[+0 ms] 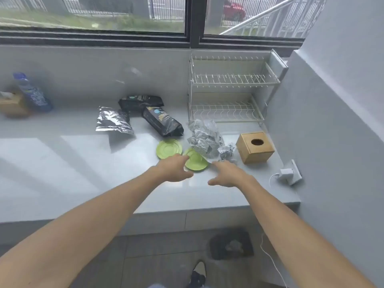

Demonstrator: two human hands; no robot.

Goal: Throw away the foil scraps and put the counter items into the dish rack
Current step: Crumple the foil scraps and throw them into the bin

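Observation:
Two small green plates lie on the grey counter [62, 173]: one plate [169, 149] further left, the other plate [197, 163] nearer me. A crumpled foil heap [204, 136] and a smaller foil ball [226, 152] sit just right of them. The wire dish rack [230, 96] stands empty at the back right. My left hand [175, 168] hovers open with fingertips at the near plate's left rim. My right hand [227, 173] is open, fingers spread, beside that plate's right edge and below the foil ball. Neither hand holds anything.
Two black pouches [141, 101] [163, 123] and a silver pouch [114, 122] lie mid-counter. A wooden tissue box [256, 146] sits right of the foil. A blue bottle [33, 93] stands far left. A plugged-in charger [287, 172] is on the right wall. A dark bin [231, 244] sits on the floor.

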